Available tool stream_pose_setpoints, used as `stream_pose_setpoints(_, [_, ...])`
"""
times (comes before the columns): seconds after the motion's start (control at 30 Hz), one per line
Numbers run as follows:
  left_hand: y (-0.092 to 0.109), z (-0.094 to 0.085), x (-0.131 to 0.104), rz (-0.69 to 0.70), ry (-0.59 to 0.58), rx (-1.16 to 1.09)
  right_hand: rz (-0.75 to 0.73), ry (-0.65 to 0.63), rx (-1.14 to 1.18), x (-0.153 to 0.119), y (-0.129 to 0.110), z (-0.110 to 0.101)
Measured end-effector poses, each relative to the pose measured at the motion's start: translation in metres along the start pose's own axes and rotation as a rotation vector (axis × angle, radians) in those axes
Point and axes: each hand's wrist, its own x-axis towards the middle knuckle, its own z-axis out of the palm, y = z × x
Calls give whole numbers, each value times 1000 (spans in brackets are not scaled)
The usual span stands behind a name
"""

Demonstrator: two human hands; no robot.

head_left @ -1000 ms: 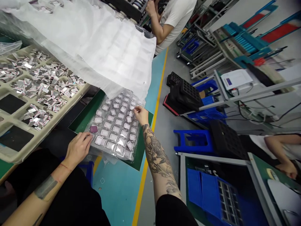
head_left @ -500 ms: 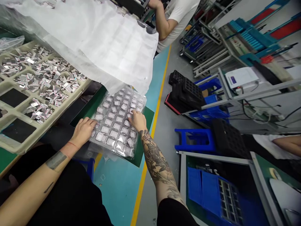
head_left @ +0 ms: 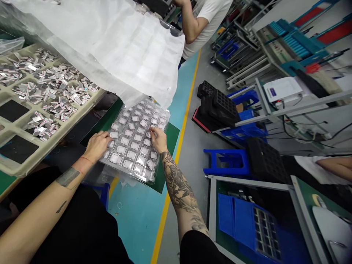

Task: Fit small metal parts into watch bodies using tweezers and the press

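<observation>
Clear plastic tray: both hands' fingers touch it, slightly curled.

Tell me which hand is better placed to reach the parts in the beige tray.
Left, most likely: the left hand is at the edge of the clear tray nearest the beige tray. The right hand is farther off.

A factory workshop, shown by the sorting tray of small parts, metal-framed benches and floor line.
</observation>
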Motion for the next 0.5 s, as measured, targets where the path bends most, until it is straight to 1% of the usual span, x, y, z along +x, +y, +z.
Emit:
stream_pose_setpoints(0.07, [0, -5, -4, -1, 23, 10, -1, 22, -11, -4, -3, -4])
stream_pose_setpoints(0.13, [2, -11, -13, -18, 58, 20, -1, 9, -24, -16, -6, -12])
stream_pose_setpoints(0.23, [7, -14, -35, -1, 97, -6, -20, -105, -47, -44, -10, -28])
stream_pose_setpoints(0.3, [10, -12, -51, 68, 93, -51, -13, -167, -78, -67, -13, -39])
stream_pose_setpoints(0.37, [12, -8, -66, 126, 68, -89, 13, -198, -111, -90, -16, -47])
stream_pose_setpoints(0.43, [13, -2, -77, 131, 50, -109, 35, -224, -134, -108, -18, -50])
stream_pose_setpoints(0.5, [13, 2, -83, 109, 57, -125, 54, -239, -152, -121, -20, -49])
